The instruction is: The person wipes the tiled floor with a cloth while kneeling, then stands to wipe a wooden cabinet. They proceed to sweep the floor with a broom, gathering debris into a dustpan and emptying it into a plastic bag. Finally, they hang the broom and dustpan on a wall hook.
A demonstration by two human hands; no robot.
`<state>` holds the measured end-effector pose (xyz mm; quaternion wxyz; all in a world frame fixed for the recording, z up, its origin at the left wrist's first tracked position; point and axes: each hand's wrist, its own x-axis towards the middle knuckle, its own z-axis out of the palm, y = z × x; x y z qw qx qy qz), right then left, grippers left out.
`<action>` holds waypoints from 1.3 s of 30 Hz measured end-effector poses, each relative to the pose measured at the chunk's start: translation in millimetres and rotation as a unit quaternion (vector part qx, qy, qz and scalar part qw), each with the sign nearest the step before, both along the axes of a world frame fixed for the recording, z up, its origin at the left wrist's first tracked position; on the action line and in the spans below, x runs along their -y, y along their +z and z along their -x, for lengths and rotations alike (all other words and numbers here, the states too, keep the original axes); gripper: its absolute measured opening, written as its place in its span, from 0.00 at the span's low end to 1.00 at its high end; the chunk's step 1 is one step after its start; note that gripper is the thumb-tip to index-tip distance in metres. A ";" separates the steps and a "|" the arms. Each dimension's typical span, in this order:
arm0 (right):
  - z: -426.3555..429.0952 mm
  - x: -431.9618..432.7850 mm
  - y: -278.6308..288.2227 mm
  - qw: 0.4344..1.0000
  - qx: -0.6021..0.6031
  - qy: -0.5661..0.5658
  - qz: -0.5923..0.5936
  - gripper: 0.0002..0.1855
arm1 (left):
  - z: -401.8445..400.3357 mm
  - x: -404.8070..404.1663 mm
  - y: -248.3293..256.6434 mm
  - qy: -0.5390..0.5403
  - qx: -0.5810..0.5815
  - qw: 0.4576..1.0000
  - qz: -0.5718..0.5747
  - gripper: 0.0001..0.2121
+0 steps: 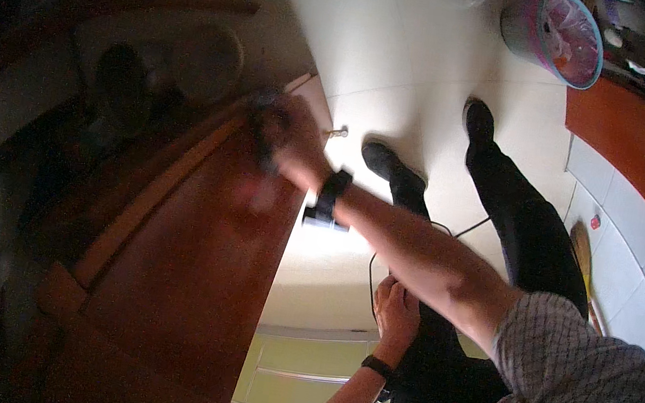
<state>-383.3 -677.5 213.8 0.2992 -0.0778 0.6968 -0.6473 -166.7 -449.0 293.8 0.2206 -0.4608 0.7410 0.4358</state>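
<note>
My right arm stretches across the view to a reddish-brown wooden door (198,252). At the upper part of the door my right hand (299,146) is blurred, its fingers curled near a dark thing I cannot make out. A black band with a small dark device (330,199) sits on that wrist. Just beyond the hand a small metal fitting (337,132) juts from the door's edge. My left hand (397,311) rests low against my black trousers (431,353), its fingers bent and partly hidden. A black cable (373,273) runs beside it.
A pink-and-blue waste bin (511,27) with a plastic liner stands on the pale tiled floor (376,42). A broom (583,263) leans by a white tiled wall (632,245). Left of the door is a dark space with a round pale-rimmed thing (237,56). Green cabinet fronts (307,357) lie below.
</note>
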 end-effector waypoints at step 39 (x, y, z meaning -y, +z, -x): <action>-92.9 -66.7 -100.8 0.986 0.068 0.057 -0.141 0.08 | 10.2 18.5 -1.4 0.017 0.008 1.000 -0.007 0.09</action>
